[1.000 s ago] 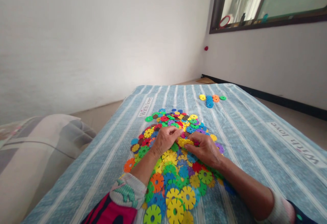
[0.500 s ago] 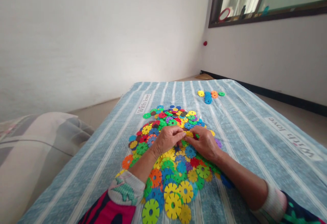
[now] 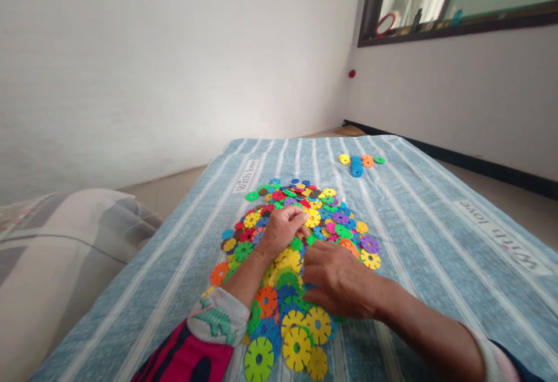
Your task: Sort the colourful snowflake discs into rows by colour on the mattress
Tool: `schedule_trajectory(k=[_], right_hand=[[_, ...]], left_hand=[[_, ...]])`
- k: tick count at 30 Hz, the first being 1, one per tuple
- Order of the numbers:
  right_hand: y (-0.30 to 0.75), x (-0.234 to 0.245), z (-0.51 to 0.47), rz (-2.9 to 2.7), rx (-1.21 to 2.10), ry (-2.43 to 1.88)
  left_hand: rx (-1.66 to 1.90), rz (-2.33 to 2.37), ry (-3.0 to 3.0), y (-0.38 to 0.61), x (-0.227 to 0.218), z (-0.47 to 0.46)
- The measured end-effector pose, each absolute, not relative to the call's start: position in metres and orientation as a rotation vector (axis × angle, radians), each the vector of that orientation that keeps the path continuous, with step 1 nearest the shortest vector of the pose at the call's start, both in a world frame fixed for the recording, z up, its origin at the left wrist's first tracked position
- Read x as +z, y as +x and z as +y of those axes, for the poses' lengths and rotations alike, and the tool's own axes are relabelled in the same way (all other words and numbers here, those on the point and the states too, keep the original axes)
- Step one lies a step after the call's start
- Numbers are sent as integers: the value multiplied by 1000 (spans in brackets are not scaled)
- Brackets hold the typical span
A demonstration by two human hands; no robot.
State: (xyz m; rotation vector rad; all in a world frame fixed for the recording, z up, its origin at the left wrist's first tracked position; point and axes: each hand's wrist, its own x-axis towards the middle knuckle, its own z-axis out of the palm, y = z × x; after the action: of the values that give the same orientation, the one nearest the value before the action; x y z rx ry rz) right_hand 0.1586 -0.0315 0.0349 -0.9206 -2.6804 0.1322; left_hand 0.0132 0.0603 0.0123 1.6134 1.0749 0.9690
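Observation:
My left hand [image 3: 283, 229] is closed, with a yellow notched plastic disc [image 3: 312, 218] pinched between thumb and fingers above the far part of a pile. Nearer to me, my right hand [image 3: 337, 277] hovers low over the right side of the pile. Its fingers are bent and its thumb is apart from them; nothing shows in them. Around both hands lies the heap of flower-shaped notched discs in several colours, among them a big yellow disc [image 3: 297, 349], a lime green disc [image 3: 258, 359], an orange disc [image 3: 266, 300] and a purple disc [image 3: 370, 244].
A striped blue cloth [image 3: 174, 289] covers the table. Toward its far edge sit a joined blue piece [image 3: 356, 166], a yellow disc [image 3: 344, 159], an orange disc [image 3: 367, 161] and a green disc [image 3: 379, 160]. A checked cover [image 3: 65, 266] lies at the left, below table height.
My right hand has let go of the yellow disc and come back toward me and down over the pile. My left hand keeps hold of the disc, slightly raised.

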Motion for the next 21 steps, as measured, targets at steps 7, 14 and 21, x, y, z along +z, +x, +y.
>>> schedule_trajectory(k=[7, 14, 21], right_hand=[[152, 50, -47, -2975, 174, -926], [143, 41, -54, -2999, 77, -973], [140, 43, -57, -3004, 109, -1083]], left_hand=[[949, 1097, 1634, 13, 10, 62], [943, 1077, 1637, 12, 5, 66], [937, 1080, 1639, 12, 5, 66]])
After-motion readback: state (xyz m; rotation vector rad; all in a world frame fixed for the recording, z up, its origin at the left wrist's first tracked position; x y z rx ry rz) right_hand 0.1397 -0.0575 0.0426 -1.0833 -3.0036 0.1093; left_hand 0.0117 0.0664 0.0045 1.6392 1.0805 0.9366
